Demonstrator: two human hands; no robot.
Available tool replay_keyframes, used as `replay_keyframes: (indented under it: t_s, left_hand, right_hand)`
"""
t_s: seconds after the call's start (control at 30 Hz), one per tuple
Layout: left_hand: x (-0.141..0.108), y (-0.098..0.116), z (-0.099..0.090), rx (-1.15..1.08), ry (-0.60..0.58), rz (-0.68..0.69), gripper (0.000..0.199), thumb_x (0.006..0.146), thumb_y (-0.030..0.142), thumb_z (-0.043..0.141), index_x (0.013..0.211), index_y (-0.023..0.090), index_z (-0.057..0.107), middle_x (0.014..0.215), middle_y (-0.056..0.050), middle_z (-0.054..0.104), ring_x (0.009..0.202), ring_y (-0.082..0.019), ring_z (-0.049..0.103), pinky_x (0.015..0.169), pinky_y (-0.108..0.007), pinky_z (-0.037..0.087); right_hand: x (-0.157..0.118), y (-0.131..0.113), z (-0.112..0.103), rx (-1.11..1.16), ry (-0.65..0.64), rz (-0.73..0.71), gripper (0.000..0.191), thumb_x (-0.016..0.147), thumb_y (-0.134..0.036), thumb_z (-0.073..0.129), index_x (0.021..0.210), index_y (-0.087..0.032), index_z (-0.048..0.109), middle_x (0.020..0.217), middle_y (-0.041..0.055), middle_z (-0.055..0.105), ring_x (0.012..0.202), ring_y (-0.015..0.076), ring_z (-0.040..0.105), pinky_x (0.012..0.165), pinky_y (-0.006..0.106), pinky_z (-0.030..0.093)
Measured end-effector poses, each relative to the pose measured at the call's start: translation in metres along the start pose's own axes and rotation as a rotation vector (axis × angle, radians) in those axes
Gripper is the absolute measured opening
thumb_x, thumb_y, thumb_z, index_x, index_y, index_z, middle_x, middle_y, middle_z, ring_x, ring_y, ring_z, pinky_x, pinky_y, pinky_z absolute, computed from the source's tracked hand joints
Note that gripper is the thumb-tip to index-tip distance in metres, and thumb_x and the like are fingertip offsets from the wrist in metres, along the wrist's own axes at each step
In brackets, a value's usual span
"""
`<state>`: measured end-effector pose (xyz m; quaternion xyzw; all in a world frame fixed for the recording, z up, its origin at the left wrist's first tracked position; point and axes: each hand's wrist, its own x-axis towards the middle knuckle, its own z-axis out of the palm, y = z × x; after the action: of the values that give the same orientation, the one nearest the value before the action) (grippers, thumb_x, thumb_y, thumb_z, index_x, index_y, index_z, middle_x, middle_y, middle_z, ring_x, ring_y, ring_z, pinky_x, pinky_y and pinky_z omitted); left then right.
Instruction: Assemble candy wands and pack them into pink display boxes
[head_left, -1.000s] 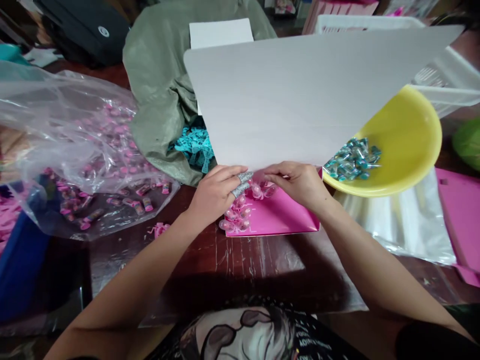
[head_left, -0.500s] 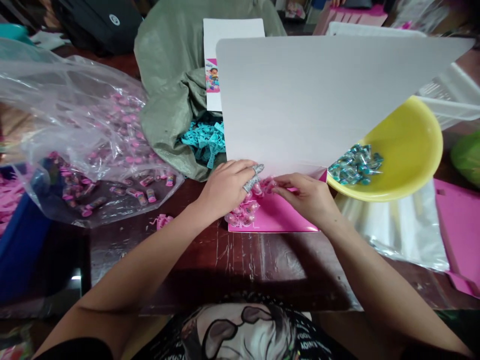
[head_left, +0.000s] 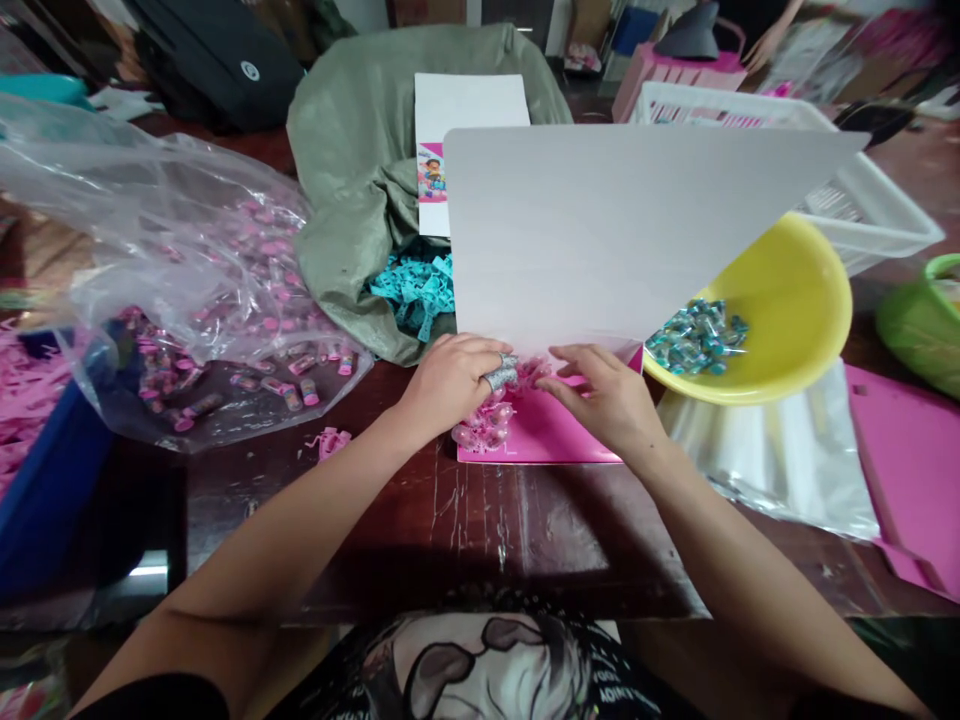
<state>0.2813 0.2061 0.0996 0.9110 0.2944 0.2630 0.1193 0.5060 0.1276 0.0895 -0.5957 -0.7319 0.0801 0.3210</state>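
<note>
My left hand (head_left: 454, 385), with grey wrapping on its fingertips, is curled over a clump of small pink trinkets (head_left: 484, 425) with clear bead-like parts. These lie at the left side of a pink sheet or box panel (head_left: 566, 430). To their right, my right hand (head_left: 607, 395) has its thumb and fingers apart beside more pink trinkets; nothing shows in its grasp. A large white board (head_left: 592, 220) stands up behind both hands, joined at the pink panel's back edge. The exact kind of the trinkets is too small to tell.
On the left, a clear plastic bag (head_left: 225, 400) holds small pink tubes, beside a blue bin (head_left: 52, 500) of pink pieces. A grey-green sack (head_left: 337, 250) holds turquoise pieces (head_left: 416, 290). Right are a yellow bowl (head_left: 795, 310), clear bags (head_left: 787, 450) and a white basket (head_left: 885, 220).
My right hand's thumb and fingers have spread away from the pink trinkets they were pinching. The left hand stays on the clump. The camera view has tilted up a little.
</note>
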Motion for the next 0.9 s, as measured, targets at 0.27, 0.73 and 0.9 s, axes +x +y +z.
replay_keyframes:
  t_s: [0.27, 0.73, 0.9]
  left_hand:
    - [-0.02, 0.014, -0.017, 0.013, 0.083, -0.07, 0.015, 0.093, 0.016, 0.062, 0.096, 0.022, 0.076, 0.12, -0.002, 0.075, 0.111, -0.018, 0.068, 0.095, -0.036, 0.051]
    - [-0.254, -0.007, -0.028, 0.224, 0.249, -1.025, 0.018, 0.087, 0.008, 0.053, 0.101, 0.018, 0.059, 0.098, -0.012, 0.064, 0.097, -0.03, 0.06, 0.089, -0.046, 0.049]
    - [-0.283, 0.006, -0.049, 0.071, 0.308, -1.075, 0.031, 0.082, 0.002, 0.049, 0.105, 0.019, 0.059, 0.105, -0.009, 0.06, 0.087, -0.022, 0.061, 0.083, -0.037, 0.053]
  right_hand:
    - [0.001, -0.021, -0.011, -0.192, 0.095, -0.15, 0.033, 0.092, -0.043, 0.065, 0.123, -0.034, 0.069, 0.122, 0.0102, 0.071, 0.103, 0.0342, 0.071, 0.086, 0.052, 0.061]
    - [0.097, -0.247, 0.234, 0.105, -0.545, -0.002, 0.049, 0.1, -0.038, 0.049, 0.14, -0.009, 0.051, 0.143, 0.0265, 0.051, 0.132, 0.0374, 0.051, 0.106, 0.053, 0.043]
    - [0.11, -0.254, 0.273, 0.053, -0.691, -0.012, 0.048, 0.085, -0.021, 0.07, 0.128, -0.003, 0.058, 0.136, 0.0315, 0.054, 0.125, 0.0399, 0.056, 0.102, 0.053, 0.044]
